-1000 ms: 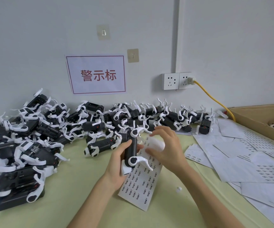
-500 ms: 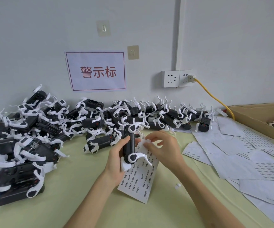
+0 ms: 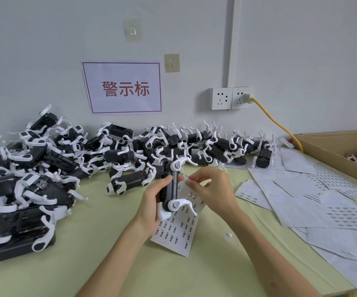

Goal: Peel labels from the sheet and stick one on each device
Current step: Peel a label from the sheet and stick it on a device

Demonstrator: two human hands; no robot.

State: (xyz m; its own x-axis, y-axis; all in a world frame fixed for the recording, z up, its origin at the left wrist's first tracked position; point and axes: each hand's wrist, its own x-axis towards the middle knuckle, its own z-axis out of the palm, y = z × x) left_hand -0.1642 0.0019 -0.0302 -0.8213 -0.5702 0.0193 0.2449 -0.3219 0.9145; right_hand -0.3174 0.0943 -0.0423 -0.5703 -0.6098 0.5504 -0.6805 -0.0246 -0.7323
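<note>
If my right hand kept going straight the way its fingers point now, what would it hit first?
The right hand points left, fingertips pinching the label sheet edge. Going on, it would probably first meet the black device held upright in the left hand, though depth is unclear.

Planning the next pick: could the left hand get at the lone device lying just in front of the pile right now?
Probably not: the left hand grips a device together with the label sheet. The lone device lies unobstructed.

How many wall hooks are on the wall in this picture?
2. The clear hook is highest, above the red-bordered sign; the beige hook is beside that sign's upper right corner. None appears hidden.
</note>
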